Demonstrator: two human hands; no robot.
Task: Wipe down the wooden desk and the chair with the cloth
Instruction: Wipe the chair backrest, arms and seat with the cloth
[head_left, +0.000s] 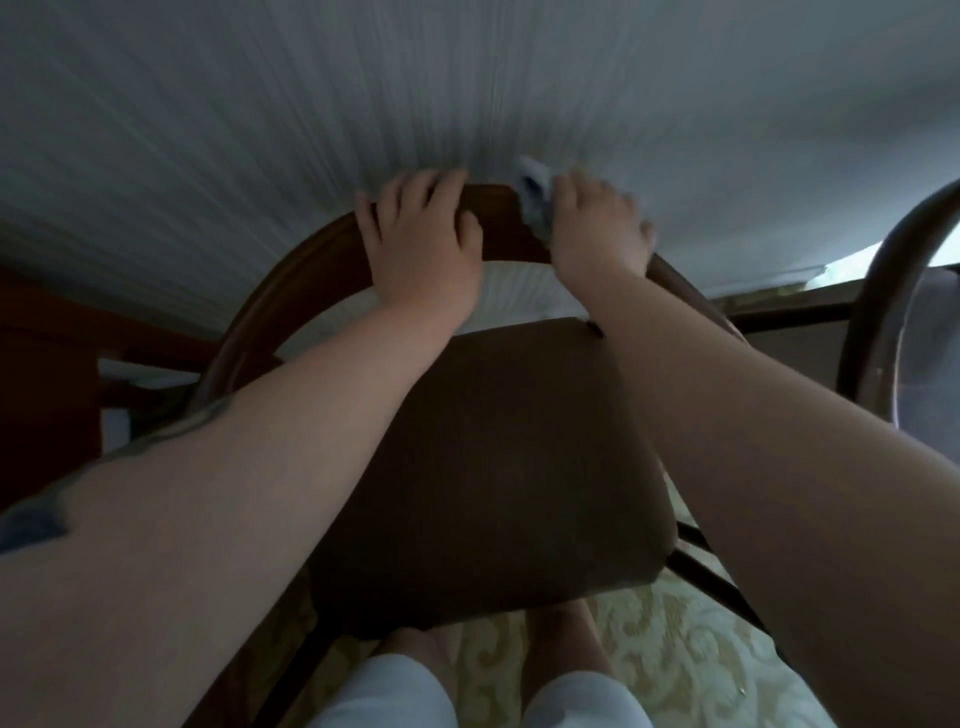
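A dark wooden chair (498, 457) with a brown padded seat stands right below me, its curved backrest (291, 280) arching at the far side. My left hand (421, 244) grips the top of the backrest with its fingers curled over the rail. Just to its right, my right hand (597, 228) holds a small white-grey cloth (532, 200) against the same rail; the hand is motion-blurred. The desk is not in view.
A white striped curtain or bedcover (363, 104) hangs directly behind the chair. A second curved chair back (883, 291) stands at the right. Dark red-brown furniture (47, 374) lies at the left. My legs stand on a patterned cream carpet (691, 660).
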